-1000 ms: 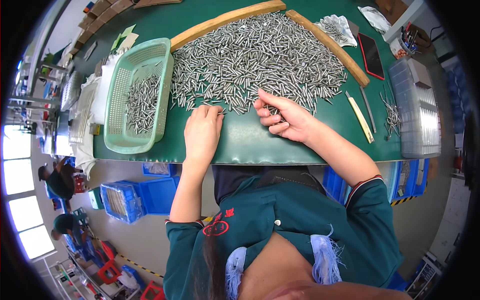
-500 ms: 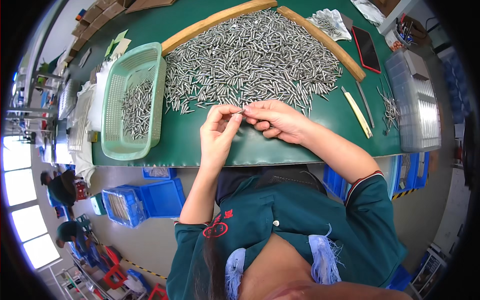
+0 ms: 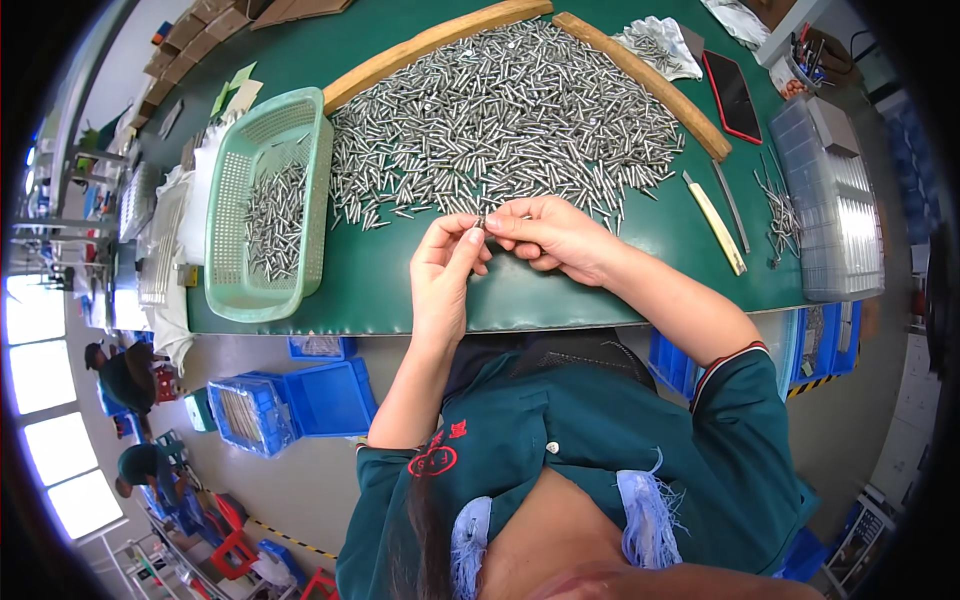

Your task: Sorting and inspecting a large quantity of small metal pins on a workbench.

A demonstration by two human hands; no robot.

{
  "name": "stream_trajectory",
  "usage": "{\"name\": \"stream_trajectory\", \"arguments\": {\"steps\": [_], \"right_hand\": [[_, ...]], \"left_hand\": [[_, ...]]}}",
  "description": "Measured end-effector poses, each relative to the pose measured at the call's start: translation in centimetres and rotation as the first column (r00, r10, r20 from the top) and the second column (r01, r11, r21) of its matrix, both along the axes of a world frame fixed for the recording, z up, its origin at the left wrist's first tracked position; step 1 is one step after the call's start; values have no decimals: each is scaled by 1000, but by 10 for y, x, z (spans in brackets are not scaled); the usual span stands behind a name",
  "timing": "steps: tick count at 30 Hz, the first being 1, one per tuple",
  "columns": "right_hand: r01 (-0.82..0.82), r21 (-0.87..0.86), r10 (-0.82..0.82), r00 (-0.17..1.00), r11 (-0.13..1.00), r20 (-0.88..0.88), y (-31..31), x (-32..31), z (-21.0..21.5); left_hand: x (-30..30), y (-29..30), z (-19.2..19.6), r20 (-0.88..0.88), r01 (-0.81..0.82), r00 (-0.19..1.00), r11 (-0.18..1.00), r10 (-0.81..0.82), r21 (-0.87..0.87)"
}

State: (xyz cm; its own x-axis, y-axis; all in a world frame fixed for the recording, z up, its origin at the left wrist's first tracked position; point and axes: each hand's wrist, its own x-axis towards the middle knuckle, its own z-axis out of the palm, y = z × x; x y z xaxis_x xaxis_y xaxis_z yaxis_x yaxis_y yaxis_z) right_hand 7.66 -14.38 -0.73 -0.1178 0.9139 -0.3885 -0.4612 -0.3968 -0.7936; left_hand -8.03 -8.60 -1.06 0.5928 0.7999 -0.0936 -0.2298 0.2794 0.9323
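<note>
On the green table [image 3: 640, 270], at far left, a pale green basket [image 3: 268, 205] holds a thin layer of metal pins. Just right of it a big heap of pins [image 3: 500, 125] lies spread between two wooden bars [image 3: 640, 80]. Near the table's front edge the left hand [image 3: 447, 270] and right hand [image 3: 548, 235] meet, fingertips touching, both pinching one small pin [image 3: 480, 222] between thumb and forefinger just in front of the heap. Further right lie a pale flat stick [image 3: 716, 222], a few loose pins and a clear plastic box [image 3: 828, 190]; a dark phone [image 3: 732, 95] rests behind them.
</note>
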Motion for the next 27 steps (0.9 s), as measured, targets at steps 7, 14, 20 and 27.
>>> {"name": "stream_trajectory", "arguments": {"steps": [7, 14, 20, 27], "right_hand": [[1, 94, -22, 976, 996, 217, -1, -3, 8], [-23, -139, -18, 959, 990, -284, -1, 4, 8], [34, -154, -75, 960, 988, -268, -1, -1, 14], [19, -168, -107, 841, 986, -530, 0, 13, 0]], "left_hand": [[-2, 5, 1, -270, 17, 943, 781, 195, 624], [2, -4, 13, -294, 64, 930, 689, 222, 722], [0, -11, 20, -317, 134, 911, 537, 264, 833], [-13, 37, 19, -399, 125, 776, 501, 489, 857]]}}
